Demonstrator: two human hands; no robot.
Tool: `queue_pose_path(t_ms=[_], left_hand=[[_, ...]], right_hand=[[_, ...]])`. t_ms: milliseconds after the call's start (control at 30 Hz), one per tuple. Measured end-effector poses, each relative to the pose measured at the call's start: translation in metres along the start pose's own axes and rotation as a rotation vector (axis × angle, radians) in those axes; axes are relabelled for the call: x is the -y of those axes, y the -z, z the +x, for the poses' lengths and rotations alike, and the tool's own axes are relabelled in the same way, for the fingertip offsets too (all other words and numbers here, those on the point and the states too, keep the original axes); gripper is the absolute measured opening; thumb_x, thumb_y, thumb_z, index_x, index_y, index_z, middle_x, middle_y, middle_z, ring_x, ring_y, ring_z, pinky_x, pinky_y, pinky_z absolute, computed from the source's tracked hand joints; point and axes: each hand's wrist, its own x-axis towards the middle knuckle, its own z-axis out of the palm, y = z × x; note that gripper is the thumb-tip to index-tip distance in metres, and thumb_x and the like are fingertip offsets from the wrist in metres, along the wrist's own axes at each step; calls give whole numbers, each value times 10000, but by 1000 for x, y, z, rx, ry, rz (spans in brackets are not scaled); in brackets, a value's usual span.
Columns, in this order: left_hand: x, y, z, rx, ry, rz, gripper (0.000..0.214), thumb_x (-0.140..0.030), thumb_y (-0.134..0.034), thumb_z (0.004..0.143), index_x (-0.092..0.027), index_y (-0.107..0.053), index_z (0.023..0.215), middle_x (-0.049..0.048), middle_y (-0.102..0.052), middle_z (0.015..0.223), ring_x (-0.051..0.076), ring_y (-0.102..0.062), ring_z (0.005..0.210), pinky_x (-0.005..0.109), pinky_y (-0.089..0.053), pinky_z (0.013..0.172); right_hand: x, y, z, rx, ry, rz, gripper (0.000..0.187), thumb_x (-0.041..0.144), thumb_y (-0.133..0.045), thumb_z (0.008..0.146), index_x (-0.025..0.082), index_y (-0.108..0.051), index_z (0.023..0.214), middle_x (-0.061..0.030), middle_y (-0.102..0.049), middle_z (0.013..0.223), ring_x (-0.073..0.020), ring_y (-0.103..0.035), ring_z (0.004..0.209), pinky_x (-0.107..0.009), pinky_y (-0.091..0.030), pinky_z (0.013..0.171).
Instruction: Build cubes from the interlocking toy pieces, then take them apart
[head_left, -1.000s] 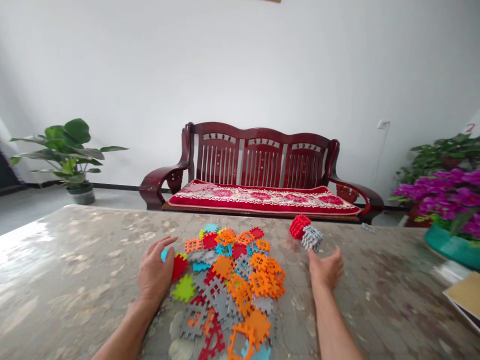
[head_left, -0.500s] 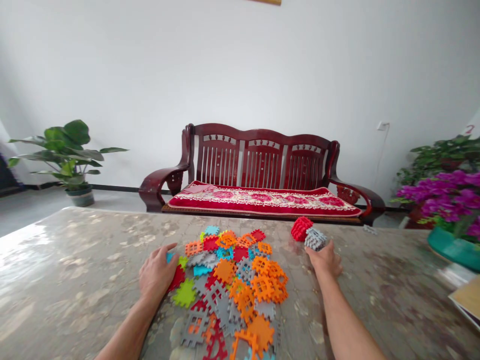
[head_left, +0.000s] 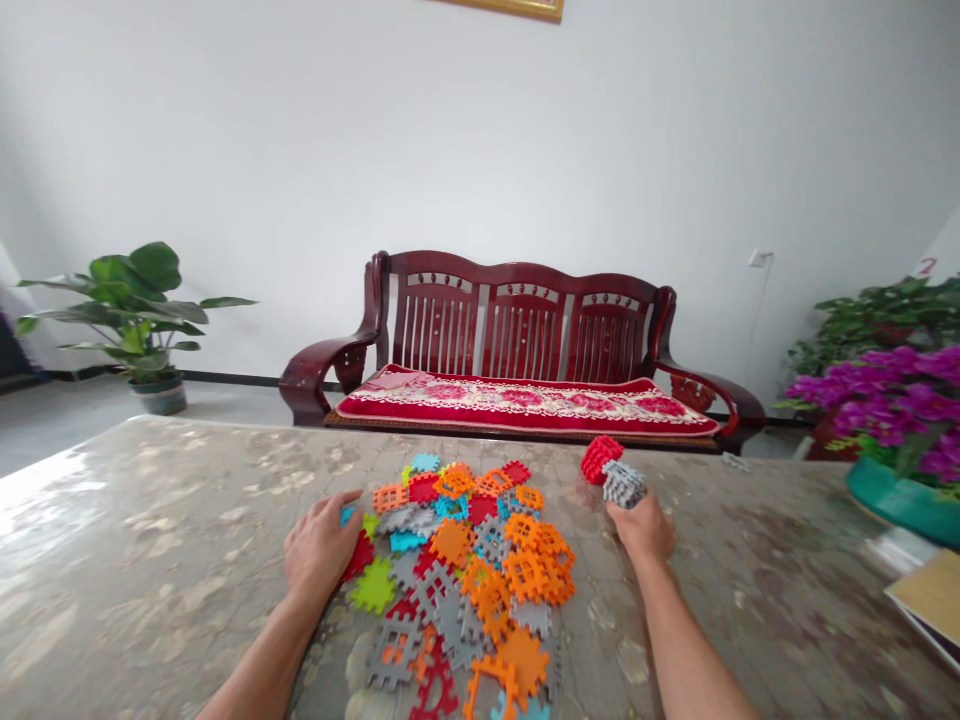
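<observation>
A pile of flat interlocking plastic tiles (head_left: 469, 570), orange, grey, red, blue and green, lies on the marbled table (head_left: 150, 540) in front of me. My left hand (head_left: 319, 550) rests palm down on the pile's left edge, fingers curled over a red tile (head_left: 358, 555) and a blue one. My right hand (head_left: 641, 528) reaches to the right of the pile with its fingers closed on a grey block built of tiles (head_left: 624, 484). A red built block (head_left: 600, 458) sits just behind the grey one, touching it.
A teal pot of purple flowers (head_left: 904, 440) stands at the table's right edge, with a book or card (head_left: 930, 595) below it. Beyond the table are a dark wooden bench (head_left: 517, 350) with a red cushion and a leafy potted plant (head_left: 142, 310) on the floor.
My right hand moved forward from beside the pile and closed on the grey block. My left hand settled lower onto the tiles at the pile's left edge.
</observation>
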Motion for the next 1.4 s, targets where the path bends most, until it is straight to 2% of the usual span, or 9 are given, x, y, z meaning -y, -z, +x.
queue_pose_path(t_ms=[167, 300, 533, 667, 833, 967, 1267, 1333, 1400], left_hand=[[-1, -1, -1, -18, -27, -35, 420, -358, -405, 876, -261, -653, 1201, 94, -639, 1259, 298, -571, 1163, 440, -409, 988], [-4, -1, -2, -45, -39, -55, 390, -346, -435, 863, -264, -678, 1157, 87, -657, 1234, 290, -586, 1141, 424, -420, 973], [-8, 1, -6, -70, -69, -93, 360, -365, -445, 876, -266, -691, 1120, 76, -659, 1220, 283, -596, 1124, 421, -431, 979], [-8, -2, -7, -141, -219, -239, 381, -416, -418, 906, -248, -679, 1125, 67, -649, 1227, 250, -576, 1156, 406, -415, 1033], [-18, 2, -20, -48, -545, -481, 407, -418, -350, 957, -235, -654, 1157, 60, -626, 1263, 198, -551, 1203, 346, -409, 1062], [-34, 9, -36, 106, -724, -494, 371, -409, -407, 949, -244, -649, 1177, 64, -638, 1255, 201, -559, 1195, 333, -410, 1059], [-44, 16, -43, 162, -810, -496, 301, -385, -458, 932, -255, -706, 1041, 58, -689, 1161, 206, -607, 1112, 339, -442, 1015], [-46, 15, -44, 161, -831, -503, 277, -382, -485, 919, -258, -707, 1030, 48, -698, 1140, 198, -617, 1094, 325, -448, 1005], [-48, 11, -43, 148, -833, -482, 240, -371, -533, 891, -261, -713, 1005, 40, -714, 1088, 192, -638, 1046, 311, -469, 970]], right_hand=[[-2, -2, -9, 40, 64, 173, 671, 509, -602, 693, 203, -502, 1281, -140, -697, 1069, -339, -663, 941, -433, -496, 786], [9, -2, -20, 100, 161, 348, 583, 469, -626, 661, 219, -547, 1182, -101, -713, 1000, -307, -678, 875, -387, -507, 733], [64, 1, -69, 121, 623, 529, 560, 343, -603, 684, 191, -553, 1221, -86, -687, 1118, -261, -637, 1024, -380, -497, 899], [83, 4, -98, 127, 832, 463, 605, 240, -578, 685, 204, -545, 1288, -75, -654, 1204, -261, -593, 1107, -407, -460, 985], [83, 2, -107, 157, 789, 455, 524, 271, -585, 716, 233, -590, 1238, -64, -653, 1219, -267, -592, 1126, -432, -451, 1010], [81, 2, -106, 234, 736, 548, 450, 405, -577, 798, 229, -609, 1212, -70, -660, 1220, -262, -594, 1146, -430, -452, 1018], [80, -1, -112, 480, 773, 732, 451, 491, -529, 860, 237, -627, 1219, -67, -658, 1253, -249, -595, 1174, -400, -457, 1022], [76, -5, -105, 439, 756, 784, 433, 488, -488, 887, 227, -638, 1198, -79, -666, 1236, -242, -594, 1170, -394, -450, 1024], [71, -8, -92, 297, 676, 825, 435, 479, -468, 893, 198, -629, 1184, -102, -674, 1206, -237, -607, 1135, -394, -447, 1018]])
